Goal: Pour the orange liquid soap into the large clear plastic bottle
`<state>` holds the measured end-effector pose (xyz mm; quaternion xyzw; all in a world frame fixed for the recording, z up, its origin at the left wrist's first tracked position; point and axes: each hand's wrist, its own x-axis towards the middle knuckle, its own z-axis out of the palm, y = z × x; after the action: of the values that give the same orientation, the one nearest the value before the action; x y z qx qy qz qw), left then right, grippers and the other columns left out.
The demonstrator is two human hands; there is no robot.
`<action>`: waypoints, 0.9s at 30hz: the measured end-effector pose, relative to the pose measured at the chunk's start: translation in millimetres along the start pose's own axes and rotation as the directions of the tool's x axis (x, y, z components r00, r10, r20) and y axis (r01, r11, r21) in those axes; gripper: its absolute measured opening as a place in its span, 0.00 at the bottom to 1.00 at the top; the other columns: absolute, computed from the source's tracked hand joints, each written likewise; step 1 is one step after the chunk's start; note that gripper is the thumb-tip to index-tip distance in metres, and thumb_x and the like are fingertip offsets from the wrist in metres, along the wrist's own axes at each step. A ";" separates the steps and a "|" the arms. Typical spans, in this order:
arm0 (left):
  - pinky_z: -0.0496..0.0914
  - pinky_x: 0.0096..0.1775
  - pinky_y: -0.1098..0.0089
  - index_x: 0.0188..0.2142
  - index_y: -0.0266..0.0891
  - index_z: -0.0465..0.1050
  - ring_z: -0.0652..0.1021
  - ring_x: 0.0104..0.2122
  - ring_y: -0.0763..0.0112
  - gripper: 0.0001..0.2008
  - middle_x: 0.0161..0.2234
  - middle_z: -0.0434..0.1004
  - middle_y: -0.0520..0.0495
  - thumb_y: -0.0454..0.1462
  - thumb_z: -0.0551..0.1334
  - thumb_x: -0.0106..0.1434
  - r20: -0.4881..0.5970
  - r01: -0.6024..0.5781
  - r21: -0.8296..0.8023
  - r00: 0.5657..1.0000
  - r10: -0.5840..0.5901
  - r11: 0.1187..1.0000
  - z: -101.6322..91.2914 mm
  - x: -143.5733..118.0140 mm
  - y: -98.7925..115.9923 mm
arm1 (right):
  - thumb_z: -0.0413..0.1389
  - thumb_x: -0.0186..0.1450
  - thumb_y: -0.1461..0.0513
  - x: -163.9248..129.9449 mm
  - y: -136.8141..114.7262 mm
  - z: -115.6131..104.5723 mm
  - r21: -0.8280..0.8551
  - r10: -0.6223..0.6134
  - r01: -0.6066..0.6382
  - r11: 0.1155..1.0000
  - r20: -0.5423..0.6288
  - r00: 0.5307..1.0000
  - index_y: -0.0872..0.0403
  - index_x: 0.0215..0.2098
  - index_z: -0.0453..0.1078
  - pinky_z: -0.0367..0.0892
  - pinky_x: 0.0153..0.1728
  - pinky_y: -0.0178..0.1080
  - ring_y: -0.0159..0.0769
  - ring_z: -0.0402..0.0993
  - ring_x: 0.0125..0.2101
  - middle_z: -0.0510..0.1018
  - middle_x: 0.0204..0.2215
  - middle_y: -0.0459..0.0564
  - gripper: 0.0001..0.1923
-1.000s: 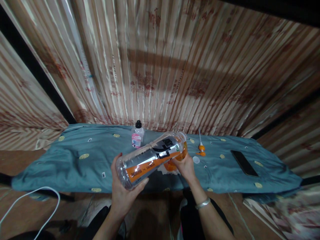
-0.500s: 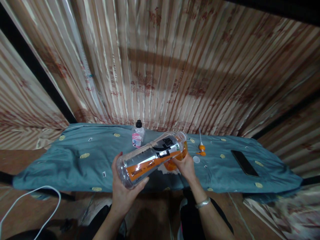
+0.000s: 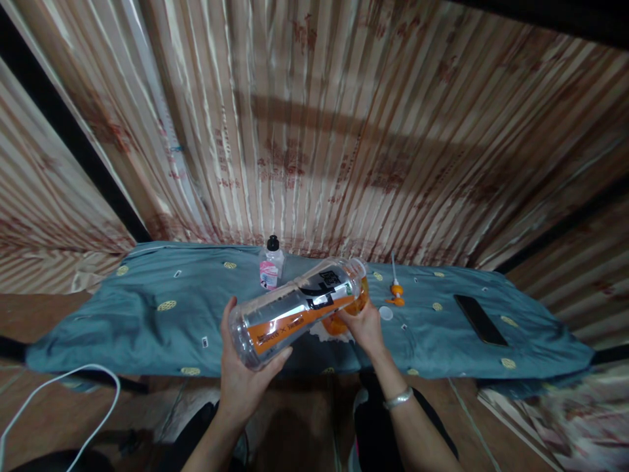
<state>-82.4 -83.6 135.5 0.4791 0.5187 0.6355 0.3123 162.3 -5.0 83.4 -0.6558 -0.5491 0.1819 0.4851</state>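
Note:
My left hand (image 3: 242,377) is wrapped around the base of a large clear plastic bottle (image 3: 295,311) with an orange and black label. The bottle is tilted, its uncapped neck pointing to the right and a little upward in view. Behind that neck, my right hand (image 3: 364,329) grips an orange bottle (image 3: 336,326), whose mouth is hidden by the clear bottle. A whitish wet-looking patch (image 3: 320,333) shows on the cloth beside the orange bottle. An orange pump head (image 3: 397,296) with a thin tube and a round white cap (image 3: 386,313) lie right of my right hand.
A small bottle with a black cap and pink label (image 3: 270,270) stands behind the clear bottle. A dark phone (image 3: 480,320) lies at the right on the teal cloth (image 3: 147,334). A striped curtain (image 3: 314,131) hangs behind; a white cable (image 3: 105,369) loops at lower left.
The base of the clear bottle and my left hand have shifted very slightly upward. All else stays as it was.

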 end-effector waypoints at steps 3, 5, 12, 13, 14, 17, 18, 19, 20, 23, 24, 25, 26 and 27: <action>0.75 0.55 0.53 0.72 0.42 0.51 0.82 0.52 0.55 0.56 0.55 0.77 0.38 0.47 0.77 0.50 0.024 0.018 0.012 1.000 -0.018 1.000 -1.5 0.9 -2.1 | 0.66 0.55 0.52 -0.6 -1.9 -1.1 -0.002 0.001 -0.001 1.000 0.008 1.000 0.52 0.50 0.73 0.78 0.44 0.47 0.52 0.85 0.43 0.87 0.43 0.56 0.26; 0.74 0.56 0.52 0.71 0.43 0.52 0.81 0.53 0.53 0.55 0.56 0.77 0.38 0.47 0.77 0.50 0.024 0.030 0.004 0.999 -0.030 1.000 -1.3 0.4 -2.7 | 0.65 0.56 0.52 -1.0 -3.3 -1.9 -0.007 0.001 -0.001 1.000 0.008 1.000 0.52 0.50 0.73 0.78 0.44 0.47 0.53 0.85 0.44 0.87 0.44 0.57 0.27; 0.75 0.56 0.54 0.71 0.42 0.50 0.82 0.54 0.54 0.55 0.57 0.78 0.36 0.46 0.77 0.51 0.077 0.009 0.050 0.997 -0.013 0.999 -6.5 3.0 -9.9 | 0.66 0.56 0.51 -1.1 -5.6 -2.5 0.005 0.001 -0.001 1.000 0.020 1.000 0.51 0.50 0.73 0.77 0.46 0.47 0.52 0.84 0.45 0.86 0.45 0.56 0.26; 0.75 0.56 0.54 0.71 0.40 0.50 0.82 0.54 0.54 0.55 0.57 0.78 0.35 0.46 0.77 0.51 0.092 0.003 0.068 0.996 -0.009 0.998 -7.8 4.1 -11.3 | 0.65 0.56 0.51 -0.9 -5.6 -2.4 0.003 0.004 -0.004 1.000 0.021 1.000 0.51 0.51 0.73 0.77 0.46 0.47 0.52 0.84 0.45 0.86 0.45 0.56 0.26; 0.75 0.56 0.54 0.71 0.39 0.49 0.82 0.54 0.54 0.55 0.57 0.78 0.34 0.46 0.77 0.51 0.102 0.001 0.078 0.995 -0.009 0.997 -8.7 4.9 -12.2 | 0.65 0.56 0.52 -0.7 -5.4 -2.3 0.002 0.008 -0.008 1.000 0.024 1.000 0.51 0.51 0.73 0.77 0.46 0.47 0.52 0.84 0.44 0.86 0.44 0.56 0.26; 0.75 0.56 0.54 0.71 0.37 0.49 0.82 0.54 0.53 0.55 0.57 0.78 0.33 0.47 0.76 0.52 0.080 -0.007 0.071 0.997 0.001 0.997 -8.5 5.8 -11.4 | 0.65 0.55 0.52 -0.2 -3.9 -1.7 0.002 0.016 -0.016 1.000 0.023 1.000 0.52 0.50 0.73 0.77 0.44 0.47 0.52 0.84 0.43 0.87 0.43 0.56 0.26; 0.75 0.56 0.54 0.71 0.36 0.49 0.82 0.54 0.53 0.55 0.57 0.78 0.32 0.47 0.76 0.52 0.075 -0.007 0.065 0.997 0.002 0.998 -7.9 5.7 -10.6 | 0.65 0.55 0.51 -0.1 -3.4 -1.4 -0.003 0.019 -0.019 1.000 0.018 1.000 0.52 0.50 0.73 0.77 0.44 0.47 0.52 0.85 0.43 0.87 0.43 0.56 0.27; 0.76 0.56 0.54 0.70 0.36 0.49 0.82 0.54 0.52 0.55 0.57 0.78 0.32 0.47 0.76 0.52 0.074 -0.005 0.060 0.997 0.000 0.998 -7.4 5.6 -10.1 | 0.66 0.54 0.51 -0.1 -2.8 -1.2 -0.010 0.026 -0.026 1.000 0.013 1.000 0.52 0.49 0.73 0.77 0.43 0.47 0.52 0.85 0.42 0.87 0.42 0.56 0.27; 0.76 0.55 0.53 0.70 0.35 0.50 0.82 0.54 0.52 0.55 0.57 0.77 0.31 0.47 0.76 0.51 0.077 0.000 0.056 0.997 -0.004 0.998 -7.1 5.5 -9.9 | 0.66 0.54 0.51 -0.1 -2.4 -0.9 -0.016 0.035 -0.035 0.999 0.009 0.999 0.52 0.49 0.73 0.77 0.43 0.47 0.53 0.85 0.42 0.87 0.42 0.56 0.27; 0.75 0.56 0.53 0.69 0.35 0.51 0.81 0.56 0.51 0.54 0.60 0.75 0.29 0.47 0.76 0.52 0.093 0.020 0.051 0.995 -0.024 0.999 -8.1 5.7 -11.5 | 0.66 0.53 0.50 -0.2 -2.1 -0.5 -0.009 0.042 -0.042 0.999 0.014 0.999 0.52 0.49 0.73 0.77 0.43 0.48 0.53 0.84 0.42 0.87 0.42 0.57 0.28; 0.75 0.57 0.53 0.69 0.36 0.51 0.80 0.56 0.51 0.54 0.60 0.75 0.29 0.47 0.77 0.52 0.099 0.024 0.052 0.995 -0.029 0.998 -8.6 5.8 -12.1 | 0.66 0.54 0.50 -0.1 -2.2 -0.4 -0.004 0.034 -0.034 0.999 0.013 0.999 0.52 0.49 0.73 0.77 0.43 0.47 0.53 0.84 0.42 0.87 0.42 0.57 0.28; 0.74 0.57 0.53 0.69 0.36 0.51 0.80 0.56 0.51 0.53 0.60 0.75 0.30 0.46 0.77 0.51 0.103 0.029 0.053 0.994 -0.034 0.998 -8.8 5.7 -12.3 | 0.66 0.54 0.50 -0.1 -2.2 -0.4 -0.002 0.026 -0.026 1.000 0.011 1.000 0.52 0.49 0.73 0.77 0.43 0.47 0.53 0.85 0.42 0.87 0.42 0.57 0.28; 0.74 0.57 0.52 0.69 0.37 0.52 0.80 0.56 0.51 0.53 0.60 0.75 0.30 0.46 0.77 0.51 0.099 0.035 0.053 0.994 -0.040 0.998 -8.6 5.5 -11.9 | 0.66 0.54 0.50 0.0 -2.1 -0.2 -0.006 0.023 -0.023 1.000 0.006 1.000 0.52 0.49 0.73 0.77 0.43 0.47 0.53 0.85 0.42 0.87 0.42 0.57 0.28; 0.74 0.57 0.51 0.69 0.37 0.53 0.80 0.56 0.51 0.53 0.59 0.76 0.31 0.47 0.77 0.50 0.084 0.042 0.050 0.995 -0.046 0.998 -8.1 5.2 -11.1 | 0.66 0.54 0.49 0.1 -1.9 0.0 -0.013 0.022 -0.022 1.000 -0.001 1.000 0.53 0.49 0.73 0.77 0.43 0.47 0.53 0.85 0.42 0.87 0.42 0.57 0.28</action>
<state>-92.9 -78.9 126.3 0.5016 0.5304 0.5949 0.3365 161.3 -5.1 85.1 -0.6652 -0.5428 0.1833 0.4789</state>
